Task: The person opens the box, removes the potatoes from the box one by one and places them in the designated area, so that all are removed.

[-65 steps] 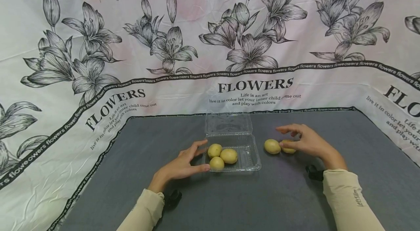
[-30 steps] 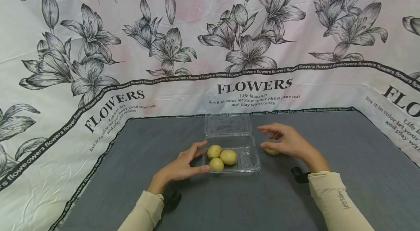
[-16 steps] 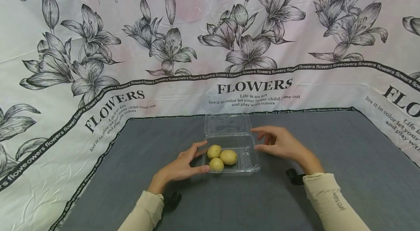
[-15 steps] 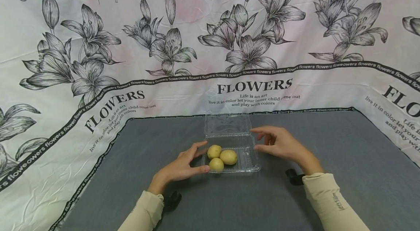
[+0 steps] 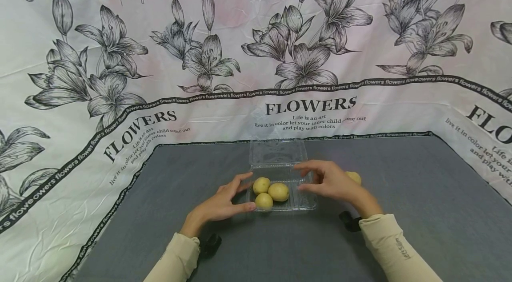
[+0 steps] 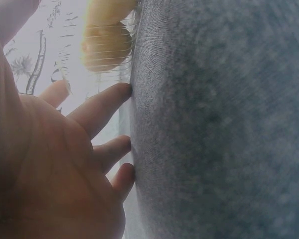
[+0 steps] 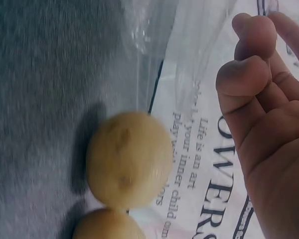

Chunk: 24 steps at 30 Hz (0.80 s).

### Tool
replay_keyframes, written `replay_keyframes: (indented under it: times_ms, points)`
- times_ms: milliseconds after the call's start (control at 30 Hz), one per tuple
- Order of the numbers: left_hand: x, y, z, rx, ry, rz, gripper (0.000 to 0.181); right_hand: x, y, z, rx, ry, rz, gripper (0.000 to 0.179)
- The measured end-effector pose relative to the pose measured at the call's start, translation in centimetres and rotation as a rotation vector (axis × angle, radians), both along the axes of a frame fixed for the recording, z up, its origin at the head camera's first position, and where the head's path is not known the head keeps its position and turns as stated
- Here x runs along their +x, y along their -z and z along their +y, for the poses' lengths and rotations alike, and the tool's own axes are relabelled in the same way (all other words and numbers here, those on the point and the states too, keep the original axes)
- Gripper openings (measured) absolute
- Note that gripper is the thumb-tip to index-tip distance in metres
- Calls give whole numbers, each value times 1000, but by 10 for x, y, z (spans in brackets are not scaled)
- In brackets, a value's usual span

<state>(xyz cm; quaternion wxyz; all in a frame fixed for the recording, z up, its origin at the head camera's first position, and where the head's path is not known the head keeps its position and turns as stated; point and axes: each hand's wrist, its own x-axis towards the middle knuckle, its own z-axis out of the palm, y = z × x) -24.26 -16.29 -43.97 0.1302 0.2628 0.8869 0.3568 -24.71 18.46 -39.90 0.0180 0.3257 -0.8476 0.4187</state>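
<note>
A clear plastic clamshell box [image 5: 302,199] stands on the table with its lid [image 5: 278,152] folded back. Three yellow potatoes [image 5: 278,191] sit together at its left end. My left hand [image 5: 219,202] lies beside that end, fingers spread, its thumb and forefinger at the box's edge; in the left wrist view its fingertips [image 6: 123,90] meet the tabletop. My right hand [image 5: 336,184] hovers over the box's right side, thumb and forefinger apart, the other fingers bent, holding nothing. Two loose potatoes [image 7: 129,160] rest on the table to the right, mostly hidden behind the right hand in the head view.
Grey cloth covers the table [image 5: 280,246]. Behind it hangs a white sheet [image 5: 224,117] printed with flowers and lettering. A black wrist camera [image 5: 350,221] sits under the right wrist, and another dark camera [image 5: 210,244] under the left.
My right hand has moved left from the loose potatoes to over the box's right side, and part of one loose potato shows again behind it. The left hand has stayed in place.
</note>
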Motion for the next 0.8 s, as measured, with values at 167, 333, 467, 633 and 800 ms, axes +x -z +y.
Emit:
replay_keyframes:
  times_ms: [167,333,467,633,800]
  points:
    - [0,0,0,-1,2,4,86,3,2,-8,1,-28,-20,49]
    - [-1,0,1,-2,8,4,86,4,5,-13,38,-20,-30,52]
    - [-2,1,1,3,12,8,86,4,8,-16,26,-33,-8,50]
    - [-2,1,2,2,14,5,86,4,13,-21,21,-37,28,49]
    - [-2,0,1,2,11,-3,86,5,14,-26,41,-33,56,46]
